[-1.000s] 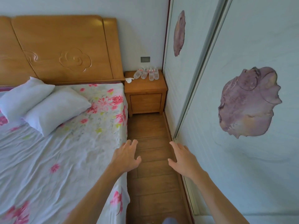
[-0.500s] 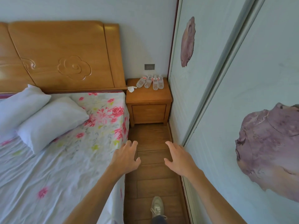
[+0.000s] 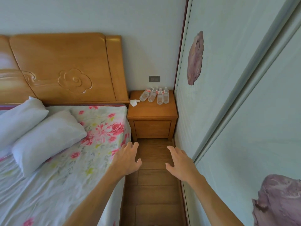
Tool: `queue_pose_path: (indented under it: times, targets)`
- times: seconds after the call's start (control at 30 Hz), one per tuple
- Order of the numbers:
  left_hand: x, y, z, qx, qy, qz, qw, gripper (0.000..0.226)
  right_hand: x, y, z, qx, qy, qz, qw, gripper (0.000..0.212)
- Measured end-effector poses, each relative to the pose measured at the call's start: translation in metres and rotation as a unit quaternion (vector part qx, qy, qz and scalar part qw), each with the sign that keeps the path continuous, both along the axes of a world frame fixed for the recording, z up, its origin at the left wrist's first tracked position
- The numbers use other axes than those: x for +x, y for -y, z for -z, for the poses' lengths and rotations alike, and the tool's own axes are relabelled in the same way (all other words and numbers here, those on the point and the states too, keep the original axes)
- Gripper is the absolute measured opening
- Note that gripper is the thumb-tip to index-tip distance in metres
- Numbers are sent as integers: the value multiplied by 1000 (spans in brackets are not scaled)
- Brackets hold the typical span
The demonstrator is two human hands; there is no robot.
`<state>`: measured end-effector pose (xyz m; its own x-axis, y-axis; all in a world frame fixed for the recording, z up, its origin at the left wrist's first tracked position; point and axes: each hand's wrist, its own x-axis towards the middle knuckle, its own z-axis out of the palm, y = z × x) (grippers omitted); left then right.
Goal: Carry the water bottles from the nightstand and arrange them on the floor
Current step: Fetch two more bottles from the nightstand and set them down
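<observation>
Pale green sliding wardrobe doors (image 3: pixel 244 128) with purple shell motifs fill the right side. A bed with a white sheet printed with pink flowers (image 3: pixel 48 185) fills the left side. A carved orange-brown wooden headboard (image 3: pixel 65 66) stands against the pale wall behind it. A strip of brown wooden plank floor (image 3: pixel 153 190) runs between the bed and the wardrobe. Two white pillows (image 3: pixel 47 141) lie side by side at the head of the bed.

A small orange-brown wooden nightstand with one drawer (image 3: pixel 152 115) stands at the far end of the floor strip, between headboard and wardrobe.

The left hand (image 3: pixel 126 160) is held out over the bed's edge, fingers spread and relaxed, holding nothing. The right hand (image 3: pixel 180 163) is held out over the floor beside the wardrobe, fingers likewise apart and empty. Both hands are well short of the nightstand.

Four clear plastic water bottles with red-and-white labels (image 3: pixel 154 96) sit in a tight row along the nightstand's back edge, towards its back right corner. Whether they stand or lie cannot be determined.

A crumpled white tissue (image 3: pixel 134 102) sits at the nightstand's left edge, near the back left corner. A grey wall socket (image 3: pixel 154 78) is mounted above the bottles.
</observation>
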<state>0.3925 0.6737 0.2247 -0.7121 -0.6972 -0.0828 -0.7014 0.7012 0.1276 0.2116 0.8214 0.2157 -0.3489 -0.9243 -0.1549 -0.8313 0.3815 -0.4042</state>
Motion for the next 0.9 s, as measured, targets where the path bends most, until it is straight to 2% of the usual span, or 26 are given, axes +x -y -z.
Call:
queue_pose_path:
  times: [0.27,0.43,0.9]
  targets:
    - [-32,41,0,14,10,-3,1000,64,-30,37,8,-2,11,4,1000,68]
    - [-54,71,3,20,-4,17,1000,58,-50,63,9,-1,10,15,1000,67]
    - [-130,207,20,65,-13,37,997,60,-125,181,5,11,5,52,999,66]
